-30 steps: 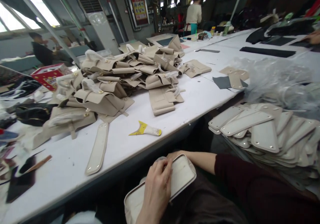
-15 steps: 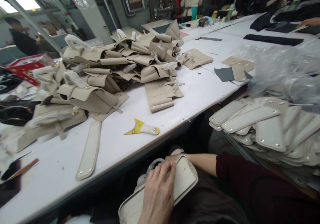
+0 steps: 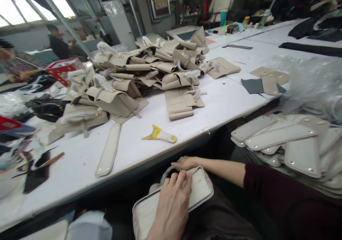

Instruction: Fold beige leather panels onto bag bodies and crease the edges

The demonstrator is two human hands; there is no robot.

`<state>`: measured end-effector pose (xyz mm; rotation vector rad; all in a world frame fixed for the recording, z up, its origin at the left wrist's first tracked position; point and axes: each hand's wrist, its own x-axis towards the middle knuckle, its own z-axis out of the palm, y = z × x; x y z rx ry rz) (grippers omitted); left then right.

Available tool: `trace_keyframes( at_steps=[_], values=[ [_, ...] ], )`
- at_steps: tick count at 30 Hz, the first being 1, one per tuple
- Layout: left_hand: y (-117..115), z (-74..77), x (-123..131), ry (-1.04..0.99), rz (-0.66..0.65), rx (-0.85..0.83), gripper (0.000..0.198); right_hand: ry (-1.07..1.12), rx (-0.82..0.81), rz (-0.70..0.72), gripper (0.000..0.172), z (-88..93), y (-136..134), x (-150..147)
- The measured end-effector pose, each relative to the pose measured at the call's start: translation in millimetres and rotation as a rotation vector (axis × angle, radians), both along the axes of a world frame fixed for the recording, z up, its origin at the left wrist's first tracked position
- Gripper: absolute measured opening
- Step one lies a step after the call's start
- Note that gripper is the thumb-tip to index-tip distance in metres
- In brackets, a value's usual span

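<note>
A cream bag with a piped edge lies on my lap below the table, its long flat side facing up. My left hand rests across the middle of it, fingers curled over the far edge. Just beyond that edge my right hand is at the wrapped handle, its fingers closed around it and partly hidden behind the bag. On the table, a yellow and white piece and a long pale panel with metal studs lie in front of me.
Beige bag parts are heaped on the white table. Studded pale panels are stacked at right, beneath clear plastic. A red box stands at left. People are in the background and at far left.
The view has swung left, so the table contents appear further right. My right hand has lifted slightly with the handle and shows more clearly. My left hand stays on the bag.
</note>
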<state>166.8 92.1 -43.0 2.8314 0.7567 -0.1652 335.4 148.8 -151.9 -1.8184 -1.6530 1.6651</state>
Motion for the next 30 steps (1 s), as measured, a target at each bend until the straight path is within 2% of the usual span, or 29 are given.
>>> trace_keyframes(
  at_steps=[4,7,10,12,14,15,18,19,21,23,25,27,30],
  values=[
    [-6,2.9,0,-0.021,0.072,0.000,0.048,0.092,-0.014,0.065,0.061,33.1,15,-15],
    [-10,4.3,-2,-0.092,0.109,-0.026,0.047,0.176,-0.015,0.082,0.068,51.1,11,-37],
    [-15,8.0,-11,-0.232,0.126,-0.106,0.037,0.168,-0.001,0.059,0.075,55.5,2,-52],
    [-13,11.2,-25,-0.362,0.165,-0.225,0.032,0.121,0.041,0.048,0.077,55.2,-3,-55],
    [-3,12.5,-47,-0.517,0.287,-0.352,0.032,0.073,0.102,0.071,0.073,56.0,-5,-56],
    [5,11.2,-61,-0.583,0.393,-0.412,0.032,0.049,0.133,0.092,0.070,57.3,-5,-57],
    [32,-6.2,-110,-0.646,0.816,-0.581,0.037,-0.026,0.213,0.164,0.065,63.1,-8,-61],
    [38,-16.6,-125,-0.626,0.926,-0.630,0.041,-0.048,0.237,0.187,0.063,65.3,-9,-63],
    [44,-40.9,-145,-0.577,1.055,-0.772,0.054,-0.085,0.276,0.232,0.061,69.4,-12,-67],
    [39,-64.1,-149,-0.566,1.113,-0.934,0.062,-0.114,0.300,0.276,0.059,72.8,-14,-70],
    [29,-80.0,-139,-0.606,1.140,-1.059,0.063,-0.143,0.320,0.317,0.058,75.2,-16,-74],
    [21,-85.9,-125,-0.670,1.154,-1.120,0.059,-0.177,0.334,0.351,0.057,76.5,-16,-77],
    [10,-79.6,-115,-0.758,1.168,-1.145,0.054,-0.211,0.340,0.400,0.058,77.3,-16,-83]
  ],
)
